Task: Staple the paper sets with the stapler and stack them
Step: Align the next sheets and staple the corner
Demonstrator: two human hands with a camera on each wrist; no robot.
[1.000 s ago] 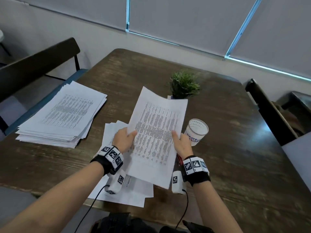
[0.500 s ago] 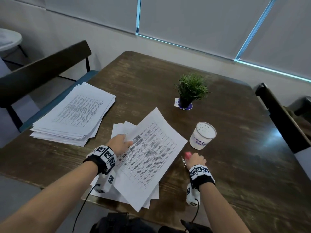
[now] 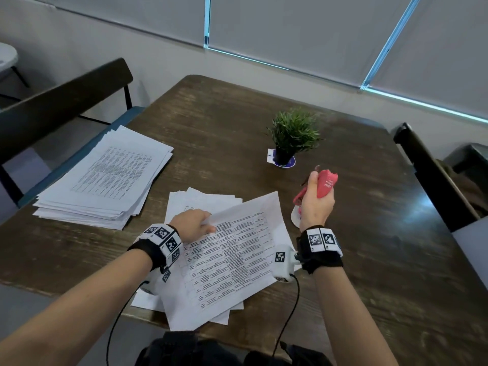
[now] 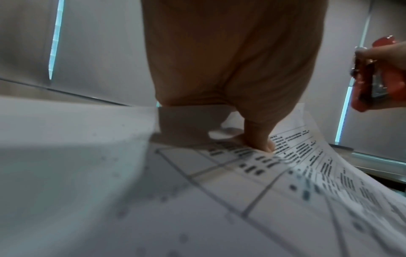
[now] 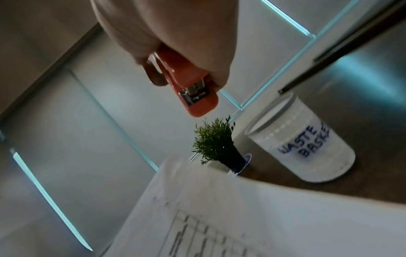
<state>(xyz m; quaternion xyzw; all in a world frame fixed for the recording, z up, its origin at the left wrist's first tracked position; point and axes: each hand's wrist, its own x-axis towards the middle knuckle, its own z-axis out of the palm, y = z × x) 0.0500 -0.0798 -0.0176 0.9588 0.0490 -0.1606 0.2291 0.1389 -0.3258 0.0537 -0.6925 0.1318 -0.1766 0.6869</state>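
Observation:
My left hand pinches the top left corner of a printed paper set, thumb on top, lifting that corner slightly. The set lies askew on several loose white sheets near the table's front edge. My right hand grips a red stapler and holds it in the air to the right of the set, above the table. In the right wrist view the stapler points its metal mouth away from my hand. A thick stack of printed sheets sits at the table's left edge.
A small potted plant stands on a blue coaster behind the papers. A white cup labelled as a waste basket stands right of the set, mostly hidden by my right hand in the head view. Dark chairs flank the wooden table.
Both hands held the set upright a second ago; it was laid down on the loose sheets. My right hand let go, took the red stapler from the table and raised it.

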